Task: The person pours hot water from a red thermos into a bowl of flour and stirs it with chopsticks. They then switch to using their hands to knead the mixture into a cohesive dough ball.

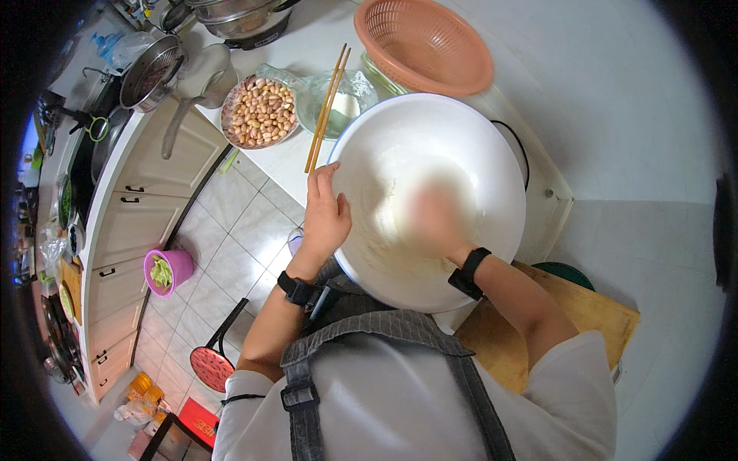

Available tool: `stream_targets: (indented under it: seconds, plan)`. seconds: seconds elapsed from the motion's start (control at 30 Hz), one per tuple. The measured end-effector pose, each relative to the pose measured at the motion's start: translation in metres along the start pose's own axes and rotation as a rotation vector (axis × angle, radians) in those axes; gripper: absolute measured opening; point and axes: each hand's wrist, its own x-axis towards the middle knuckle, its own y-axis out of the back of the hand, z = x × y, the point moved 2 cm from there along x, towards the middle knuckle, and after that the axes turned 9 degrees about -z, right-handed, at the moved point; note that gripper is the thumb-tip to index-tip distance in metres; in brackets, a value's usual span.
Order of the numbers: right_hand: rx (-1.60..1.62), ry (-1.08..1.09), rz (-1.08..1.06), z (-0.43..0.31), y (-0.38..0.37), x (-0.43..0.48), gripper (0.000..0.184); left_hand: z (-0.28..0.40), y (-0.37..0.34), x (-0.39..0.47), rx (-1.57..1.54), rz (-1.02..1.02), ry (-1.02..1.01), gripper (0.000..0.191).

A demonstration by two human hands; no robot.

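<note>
A large white basin (pixel 496 173) with a blue rim stands on the white counter in front of me, with pale dough or flour (pixel 392 245) at its bottom. My left hand (pixel 327 210) is at the basin's left rim, its fingers on the edge and thumb apart. Inside the basin, my right hand (pixel 435 216) is over the pale mass; a blur hides its fingers and whether they hold anything. Beyond my left hand, wooden chopsticks (pixel 328 109) lie across a glass bowl (pixel 311 101) with white powder in it. A patterned bowl of peanuts (pixel 260 112) sits beside that.
An orange plastic colander (pixel 426 46) stands behind the basin by the wall. Farther left are a clear jug (pixel 213 72) and a steel pot (pixel 151 72). A wooden board (pixel 599 311) is at my right. On the tiled floor stand a pink bin (pixel 181 271) and a red-seated stool (pixel 212 369).
</note>
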Motion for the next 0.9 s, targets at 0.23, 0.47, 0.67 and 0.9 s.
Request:
stream_targets:
  seconds: [0.23, 0.47, 0.67, 0.9]
  plan:
    - [-0.212, 0.163, 0.065, 0.055, -0.025, 0.0, 0.049, 0.004, -0.001, -0.003, -0.034, -0.065, 0.098, 0.042]
    - [-0.365, 0.158, -0.001, 0.063, -0.019, 0.019, 0.048, 0.009, -0.003, -0.001, 0.034, -0.067, 0.129, 0.034]
    - [-0.409, 0.093, 0.099, 0.048, -0.012, 0.02, 0.046, 0.005, -0.004, -0.003, 0.014, -0.041, 0.117, 0.03]
    - [0.388, 0.09, 0.133, 0.086, 0.015, 0.029, 0.04, 0.004, -0.003, -0.004, 0.011, -0.011, 0.06, 0.027]
